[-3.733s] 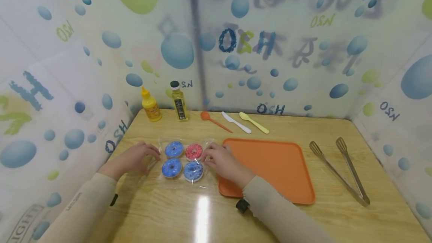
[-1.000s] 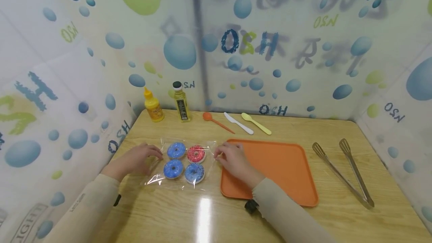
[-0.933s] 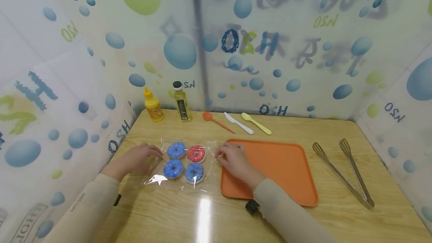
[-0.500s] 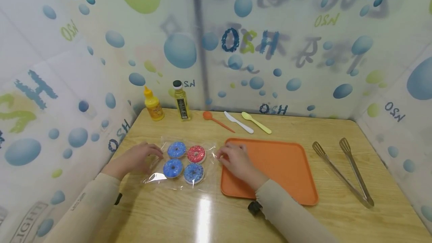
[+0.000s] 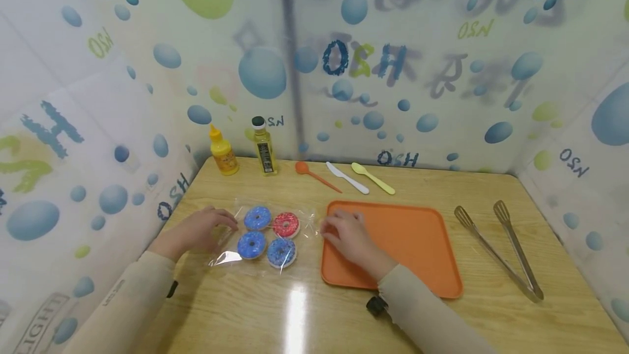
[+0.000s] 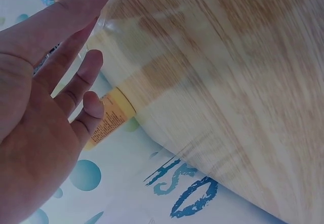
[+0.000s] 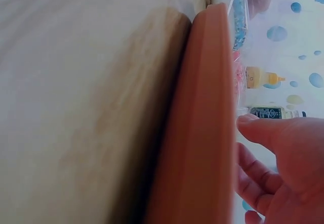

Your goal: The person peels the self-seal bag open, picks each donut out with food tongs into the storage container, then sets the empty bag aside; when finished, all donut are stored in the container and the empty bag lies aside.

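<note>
On the table lies a clear plastic bag with toy donuts inside: several blue ones, including a blue donut, and a red donut. At the bag's left side is my left hand; in the left wrist view its thumb and index finger pinch the film's edge, the other fingers loosely bent. My right hand hovers over the left part of an orange tray, just right of the bag. In the right wrist view, its thumb and fingers stand apart with nothing visible between them.
Behind the bag stand a yellow squeeze bottle and an oil bottle. An orange spoon, a white knife and a yellow spoon lie along the back. Metal tongs lie spread at the right.
My right hand has moved right, from beside the red donut and off the bag's right edge to above the tray. The left hand stays at the bag's left side.
</note>
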Tool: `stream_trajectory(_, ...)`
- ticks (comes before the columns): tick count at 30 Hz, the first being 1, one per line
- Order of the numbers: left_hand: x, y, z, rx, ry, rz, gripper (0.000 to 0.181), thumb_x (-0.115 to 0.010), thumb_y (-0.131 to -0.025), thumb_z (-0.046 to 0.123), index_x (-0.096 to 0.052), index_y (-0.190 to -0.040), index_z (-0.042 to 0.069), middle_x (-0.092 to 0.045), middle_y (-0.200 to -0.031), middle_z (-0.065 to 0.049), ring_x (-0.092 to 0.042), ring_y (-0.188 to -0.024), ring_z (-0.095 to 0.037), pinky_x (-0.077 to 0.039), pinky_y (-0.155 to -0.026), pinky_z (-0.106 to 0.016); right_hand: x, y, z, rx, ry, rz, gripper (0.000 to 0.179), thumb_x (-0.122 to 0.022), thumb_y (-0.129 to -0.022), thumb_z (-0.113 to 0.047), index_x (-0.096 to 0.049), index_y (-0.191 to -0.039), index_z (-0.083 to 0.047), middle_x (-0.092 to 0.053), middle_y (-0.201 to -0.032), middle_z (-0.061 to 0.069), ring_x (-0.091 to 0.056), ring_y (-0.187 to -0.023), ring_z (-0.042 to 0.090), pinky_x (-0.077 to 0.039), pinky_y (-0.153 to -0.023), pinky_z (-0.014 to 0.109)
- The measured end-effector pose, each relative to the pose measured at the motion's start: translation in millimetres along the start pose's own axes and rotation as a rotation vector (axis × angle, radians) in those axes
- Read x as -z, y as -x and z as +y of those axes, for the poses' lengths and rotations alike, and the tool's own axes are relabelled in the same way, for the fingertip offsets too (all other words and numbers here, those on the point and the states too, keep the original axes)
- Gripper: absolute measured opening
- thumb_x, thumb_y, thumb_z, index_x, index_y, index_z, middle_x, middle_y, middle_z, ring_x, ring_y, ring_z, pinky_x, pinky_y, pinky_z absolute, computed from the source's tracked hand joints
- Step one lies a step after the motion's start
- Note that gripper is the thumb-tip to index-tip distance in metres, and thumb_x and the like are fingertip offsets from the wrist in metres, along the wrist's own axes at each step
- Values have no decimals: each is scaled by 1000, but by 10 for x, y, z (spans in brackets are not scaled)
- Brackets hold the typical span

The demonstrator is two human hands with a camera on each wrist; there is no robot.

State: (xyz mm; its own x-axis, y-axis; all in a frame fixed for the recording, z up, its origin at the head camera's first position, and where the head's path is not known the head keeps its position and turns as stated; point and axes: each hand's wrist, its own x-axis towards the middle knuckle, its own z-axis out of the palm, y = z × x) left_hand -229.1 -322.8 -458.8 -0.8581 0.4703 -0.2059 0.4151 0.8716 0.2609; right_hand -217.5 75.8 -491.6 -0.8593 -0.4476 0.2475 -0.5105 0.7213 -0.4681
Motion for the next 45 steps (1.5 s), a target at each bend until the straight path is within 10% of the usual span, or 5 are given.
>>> stream_trajectory(28, -5, -32, 165, -64, -34, 56, 51, -90, -67, 6, -77, -116, 16, -67, -134, -9, -57, -117, -36, -50, -97, -58, 219, 201, 119, -200, 22, 29, 8, -80, -92, -22, -72, -92, -25, -67, -99, -5, -62, -94, 18, -34, -93, 46)
stream_trajectory(45, -19, -89, 252, 4, 43, 79, 40, -86, -79, 10, -76, -117, 13, -69, -125, -11, -64, -116, -36, -52, -99, -57, 91, 193, -190, -133, 34, -13, 22, -88, -83, -30, -78, -99, -18, -65, -104, -2, -62, -102, 21, -35, -91, 43)
